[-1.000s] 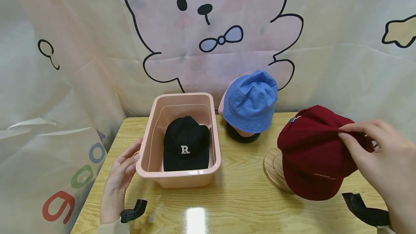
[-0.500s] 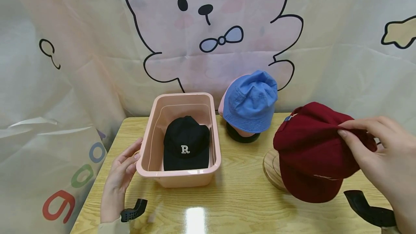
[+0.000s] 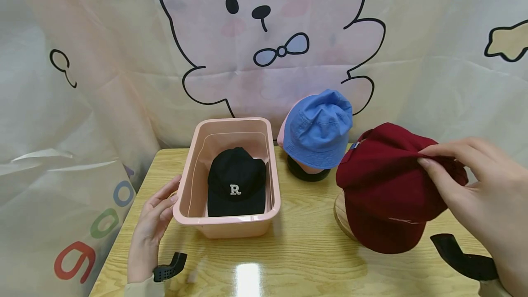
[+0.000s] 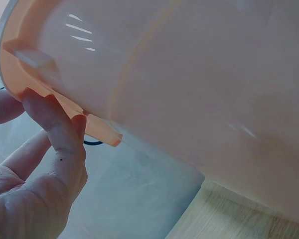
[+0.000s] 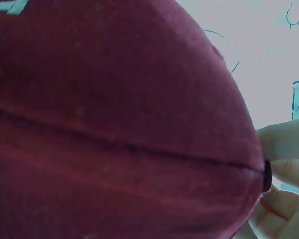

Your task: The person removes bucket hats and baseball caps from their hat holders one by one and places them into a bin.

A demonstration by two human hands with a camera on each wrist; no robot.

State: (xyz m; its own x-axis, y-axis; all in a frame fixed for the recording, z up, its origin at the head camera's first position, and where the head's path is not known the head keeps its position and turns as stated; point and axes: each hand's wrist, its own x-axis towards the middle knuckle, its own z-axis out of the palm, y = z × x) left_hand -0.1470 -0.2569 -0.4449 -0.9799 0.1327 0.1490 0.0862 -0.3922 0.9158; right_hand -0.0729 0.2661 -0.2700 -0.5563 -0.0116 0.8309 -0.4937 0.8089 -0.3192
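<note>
My right hand (image 3: pixel 482 178) pinches the crown of a dark red baseball cap (image 3: pixel 392 187) between thumb and fingers. The cap hangs brim down over a round wooden base (image 3: pixel 342 212), hiding most of it. In the right wrist view, the cap's red cloth (image 5: pixel 114 114) fills much of the picture, with fingertips (image 5: pixel 284 142) at its top button. My left hand (image 3: pixel 151 228) holds the left rim of a pink plastic bin (image 3: pixel 227 229); the left wrist view shows curled fingers (image 4: pixel 55 119) at the rim. Inside the bin lies a black cap (image 3: pixel 235 178) with a white R.
Behind the red cap, a blue bucket hat (image 3: pixel 317 127) sits on a stand with a black base (image 3: pixel 307 171); something pink shows behind it. A patterned cloth (image 3: pixel 123 81) hangs along the back of the wooden table (image 3: pixel 305 251).
My right hand has moved left with the red cap, which has risen slightly and covers more of the wooden base. The left hand, bin and black cap have stayed in place.
</note>
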